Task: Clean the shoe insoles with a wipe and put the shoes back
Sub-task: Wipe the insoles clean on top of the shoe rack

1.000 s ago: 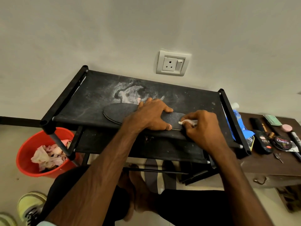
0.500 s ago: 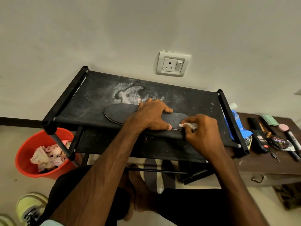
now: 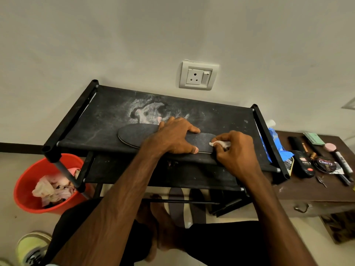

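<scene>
A dark grey insole (image 3: 134, 135) lies flat on the top shelf of a black shoe rack (image 3: 107, 116). My left hand (image 3: 175, 136) presses down on its middle, fingers over the far edge and thumb at the near edge. My right hand (image 3: 237, 150) pinches a small white wipe (image 3: 217, 144) against the insole's right end. Two more dark insoles (image 3: 176, 204) lie on the floor under the rack. A yellow-green shoe (image 3: 30, 248) sits at the bottom left.
A red bucket (image 3: 25, 191) holding crumpled used wipes stands left of the rack. A brown side table (image 3: 315, 191) on the right carries a blue wipe pack (image 3: 276, 144), a shoe polish tin (image 3: 325, 164), bottles and pens. A wall socket (image 3: 197, 75) is behind.
My right hand with the wipe has shifted slightly along the insole's right end. My left hand stays pressed on the insole.
</scene>
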`<state>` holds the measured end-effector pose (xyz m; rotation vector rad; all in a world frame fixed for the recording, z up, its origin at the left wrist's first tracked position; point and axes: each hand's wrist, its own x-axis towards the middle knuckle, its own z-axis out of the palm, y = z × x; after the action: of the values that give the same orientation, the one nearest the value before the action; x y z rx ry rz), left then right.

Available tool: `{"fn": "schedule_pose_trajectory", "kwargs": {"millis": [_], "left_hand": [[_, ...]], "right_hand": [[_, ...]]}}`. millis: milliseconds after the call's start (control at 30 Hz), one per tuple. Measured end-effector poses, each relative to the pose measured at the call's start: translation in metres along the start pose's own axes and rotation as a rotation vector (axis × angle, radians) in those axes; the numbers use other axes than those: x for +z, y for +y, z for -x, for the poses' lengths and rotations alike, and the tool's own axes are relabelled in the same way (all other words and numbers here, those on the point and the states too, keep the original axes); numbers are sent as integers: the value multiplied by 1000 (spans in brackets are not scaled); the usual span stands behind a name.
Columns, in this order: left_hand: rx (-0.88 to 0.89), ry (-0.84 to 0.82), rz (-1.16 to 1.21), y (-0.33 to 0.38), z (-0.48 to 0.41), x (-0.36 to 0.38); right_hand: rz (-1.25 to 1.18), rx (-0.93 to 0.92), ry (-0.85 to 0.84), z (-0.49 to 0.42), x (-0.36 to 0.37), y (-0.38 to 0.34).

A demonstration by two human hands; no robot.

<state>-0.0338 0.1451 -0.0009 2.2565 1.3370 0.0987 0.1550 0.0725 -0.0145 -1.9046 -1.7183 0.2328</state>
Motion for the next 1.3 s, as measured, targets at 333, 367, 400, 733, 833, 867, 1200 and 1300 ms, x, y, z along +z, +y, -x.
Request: {"fn": "schedule_pose_trajectory", "kwargs": {"millis": [333, 367, 400, 733, 833, 867, 1200, 1300], "left_hand": [[-1, -8, -7, 0, 0, 1], [3, -6, -11, -1, -1, 1], [7, -4, -15, -2, -1, 1], [4, 4, 3, -1, -1, 2], [21, 4, 10, -1, -1, 1], [25, 3, 11, -1, -1, 1], [10, 14, 40, 2, 2, -1], [12, 17, 44, 3, 3, -2]], "right_hand": [[46, 75, -10, -26, 1, 4], [50, 38, -27, -23, 6, -1], [42, -2, -50, -20, 10, -6], [69, 107, -23, -34, 9, -6], [58, 6, -68, -29, 22, -19], [47, -13, -87, -28, 23, -21], [44, 58, -22, -33, 19, -16], [30, 0, -52, -31, 25, -23]]}}
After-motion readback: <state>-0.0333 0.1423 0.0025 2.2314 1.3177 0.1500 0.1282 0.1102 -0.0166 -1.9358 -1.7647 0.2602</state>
